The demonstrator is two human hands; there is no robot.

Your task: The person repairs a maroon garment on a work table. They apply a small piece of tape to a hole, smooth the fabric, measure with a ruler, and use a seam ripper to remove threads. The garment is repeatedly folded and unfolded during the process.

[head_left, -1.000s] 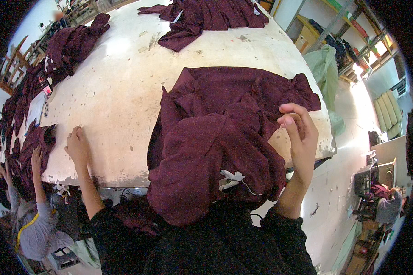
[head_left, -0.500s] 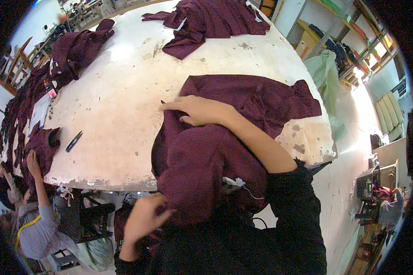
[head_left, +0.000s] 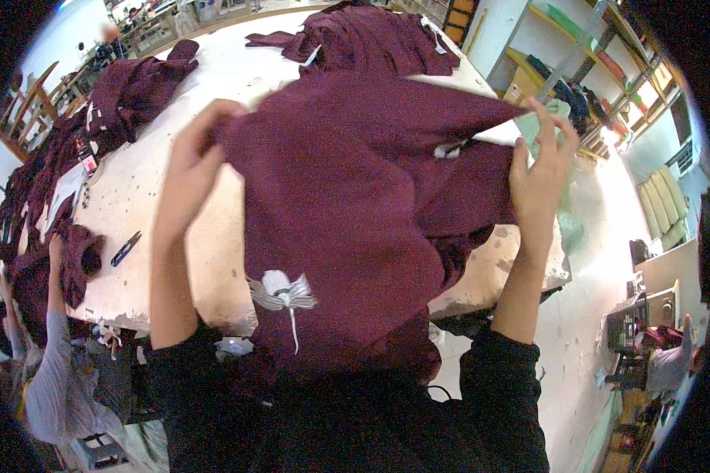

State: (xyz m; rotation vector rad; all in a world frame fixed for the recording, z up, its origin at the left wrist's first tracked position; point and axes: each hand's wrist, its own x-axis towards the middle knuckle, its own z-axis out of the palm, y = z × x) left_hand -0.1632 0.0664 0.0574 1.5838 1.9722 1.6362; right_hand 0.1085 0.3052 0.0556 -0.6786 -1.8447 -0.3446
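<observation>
A dark maroon garment (head_left: 339, 189) is spread in the air in front of me, over the near part of the table. A bundle of white cords (head_left: 284, 292) hangs from its lower left, and a small white tag (head_left: 448, 150) shows at its upper right. My left hand (head_left: 201, 158), slightly blurred, closes on the upper left corner. At the far right corner is my right hand (head_left: 540, 169); the cloth's pointed end meets its fingertips, while its thumb stands apart and lower cloth passes beside the palm.
The pale, stained table (head_left: 213, 260) carries a maroon garment pile (head_left: 371, 39) at the far end and more maroon cloth (head_left: 138, 91) along the left. A dark pen-like tool (head_left: 125, 248) lies on it. A co-worker (head_left: 63, 378) reaches in from the left. Shelves (head_left: 584, 55) stand at right.
Both hands have moved apart, left hand up to the upper left and right hand out to the right. The garment has risen off the table and opened out; its white cords now show.
</observation>
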